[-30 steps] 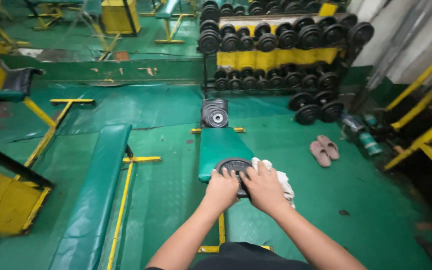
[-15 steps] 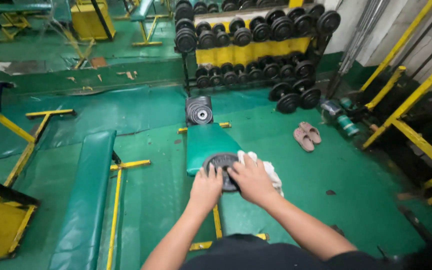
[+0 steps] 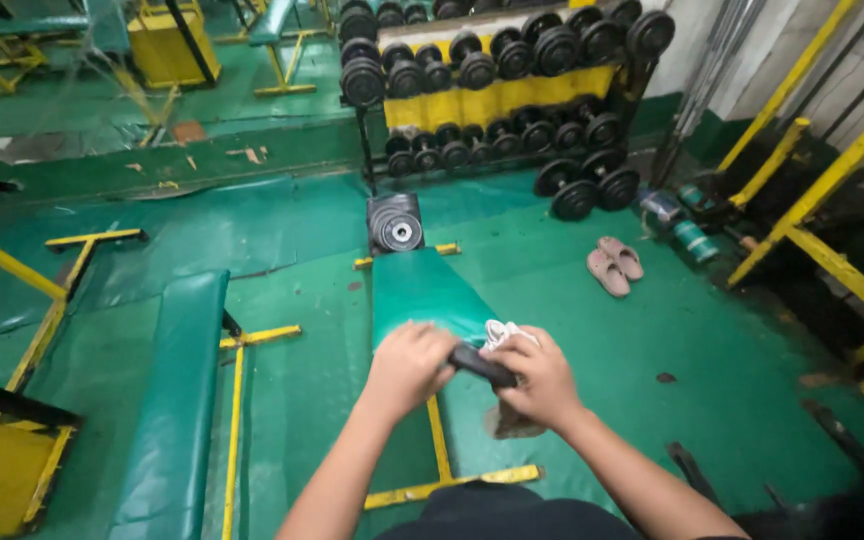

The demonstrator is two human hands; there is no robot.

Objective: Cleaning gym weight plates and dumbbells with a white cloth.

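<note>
Both hands grip one dark weight plate (image 3: 482,365) just over the near end of the green bench (image 3: 422,290) — left hand (image 3: 407,368) at its left edge, right hand (image 3: 542,380) holding it together with a white cloth (image 3: 500,332).

This is a gym. A rack of dumbbells (image 3: 497,75) stands at the far edge of the green floor (image 3: 572,330), padded green benches (image 3: 177,390) rest on yellow frames, and a stack of weight plates (image 3: 395,224) sits at a bench's end.
</note>
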